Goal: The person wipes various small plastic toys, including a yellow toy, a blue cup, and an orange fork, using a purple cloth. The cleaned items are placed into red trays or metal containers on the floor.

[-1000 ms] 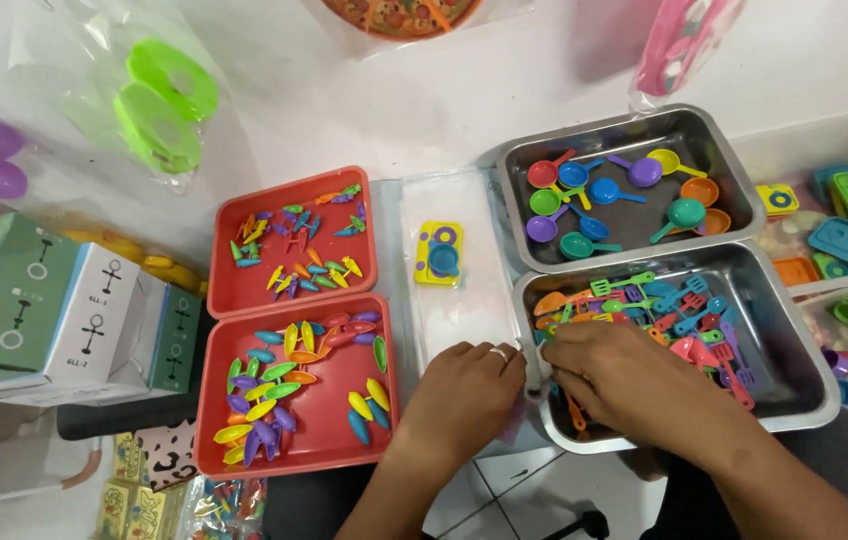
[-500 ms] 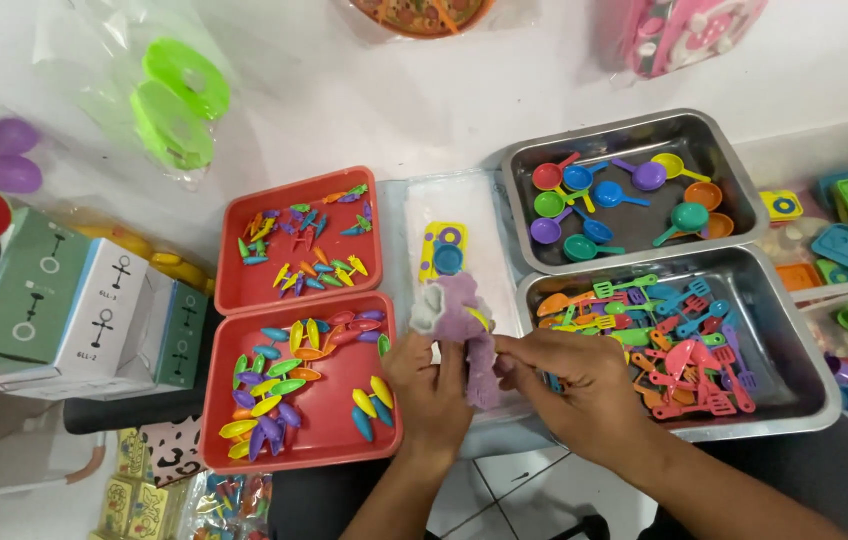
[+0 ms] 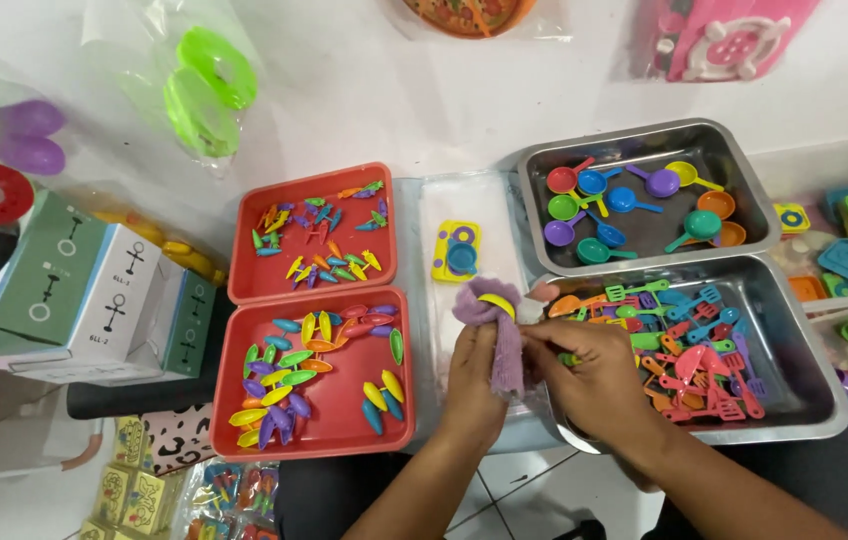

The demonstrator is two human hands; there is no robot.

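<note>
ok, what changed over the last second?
Both hands left the lower metal tray. The left hand and right hand now hold a purple cloth around a small yellow piece between the trays. Red trays, toy camera and boxes stayed put.

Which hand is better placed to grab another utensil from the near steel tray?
Right. The right hand already sits over the near steel tray of utensils, while the left hand grips the purple cloth outside its rim.

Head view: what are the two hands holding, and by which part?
Both hands, left hand and right hand, grip a purple cloth by its lower end.
</note>
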